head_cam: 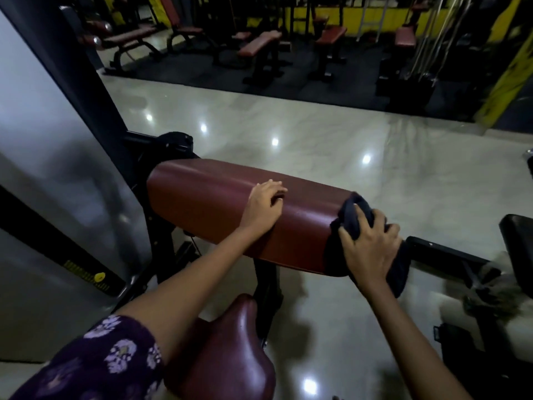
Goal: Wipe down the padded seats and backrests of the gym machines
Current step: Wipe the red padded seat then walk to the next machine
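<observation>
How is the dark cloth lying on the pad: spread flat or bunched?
Bunched: the dark cloth wraps the maroon pad's end under the right hand.

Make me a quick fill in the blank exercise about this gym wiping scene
1. The right hand presses a dark ____ against the pad's end.
2. The left hand rests on the ____-coloured pad.
3. The left arm wears a ____-patterned sleeve.

Missing words: cloth; maroon; floral
</observation>
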`<action>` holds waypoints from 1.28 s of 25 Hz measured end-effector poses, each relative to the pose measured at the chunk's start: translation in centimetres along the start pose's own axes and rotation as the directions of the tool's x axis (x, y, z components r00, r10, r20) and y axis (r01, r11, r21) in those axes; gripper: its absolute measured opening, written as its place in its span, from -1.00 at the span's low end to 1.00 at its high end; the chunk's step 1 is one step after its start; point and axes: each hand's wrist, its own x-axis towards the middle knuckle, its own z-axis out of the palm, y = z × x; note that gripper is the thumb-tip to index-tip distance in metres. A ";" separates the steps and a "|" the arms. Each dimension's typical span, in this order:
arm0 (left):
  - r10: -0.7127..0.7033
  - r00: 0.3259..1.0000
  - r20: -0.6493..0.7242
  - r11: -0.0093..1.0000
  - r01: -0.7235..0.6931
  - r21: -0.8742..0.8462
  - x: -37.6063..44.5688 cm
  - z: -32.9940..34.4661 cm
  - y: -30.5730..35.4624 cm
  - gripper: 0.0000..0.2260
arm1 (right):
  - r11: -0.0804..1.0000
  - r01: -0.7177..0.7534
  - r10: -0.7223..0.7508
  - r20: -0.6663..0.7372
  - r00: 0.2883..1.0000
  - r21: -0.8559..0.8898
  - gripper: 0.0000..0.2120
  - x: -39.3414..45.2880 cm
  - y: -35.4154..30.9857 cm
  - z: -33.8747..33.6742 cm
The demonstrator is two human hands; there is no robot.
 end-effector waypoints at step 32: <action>0.269 0.962 -0.041 0.956 -0.262 0.131 8.5 -17.3 -25.8 -0.64 | 0.787 -0.613 0.584 -0.235 0.777 -0.070 -0.41 0.4 -14.2 4.7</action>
